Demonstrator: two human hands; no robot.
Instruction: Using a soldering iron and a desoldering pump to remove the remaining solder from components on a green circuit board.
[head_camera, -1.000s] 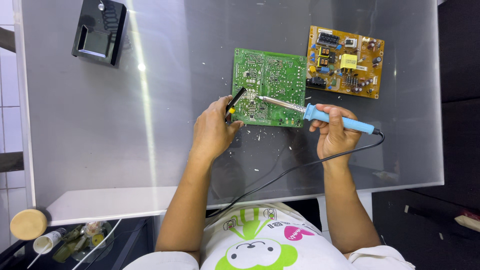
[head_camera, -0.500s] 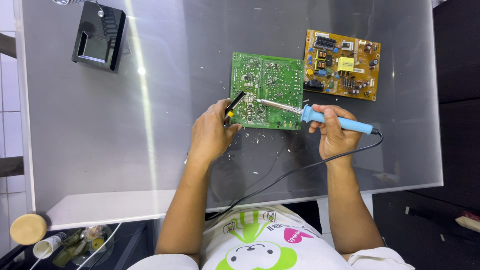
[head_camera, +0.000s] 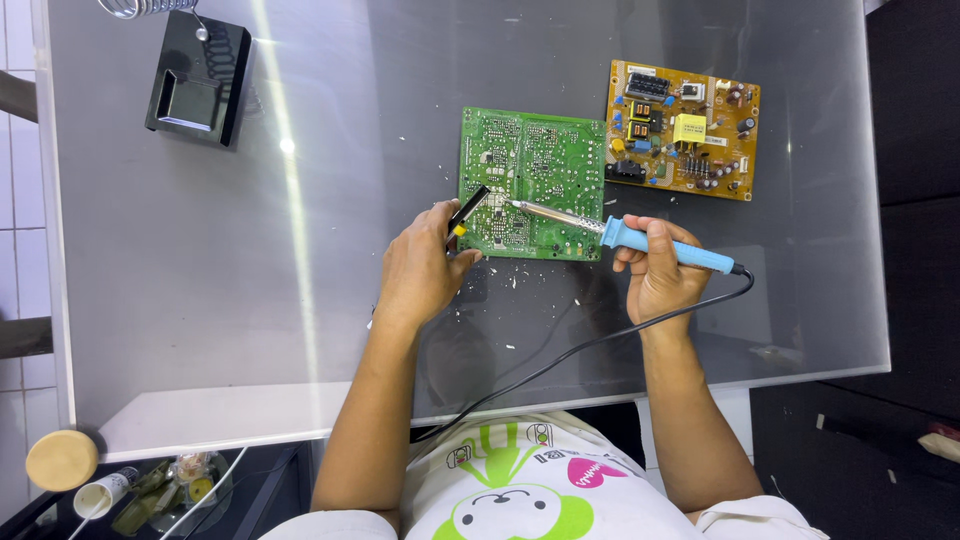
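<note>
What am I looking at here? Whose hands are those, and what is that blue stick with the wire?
The picture comes from a camera worn on a person's head, looking straight down at a grey glass table. Both hands belong to that person. The right hand holds a blue-handled soldering iron, with its black cord trailing off; its metal tip touches a green circuit board lying flat. The left hand pinches a small black tool with a yellow band at the board's edge. Beside it lies an orange circuit board with parts on top. At the far left corner stands a black iron stand.
</note>
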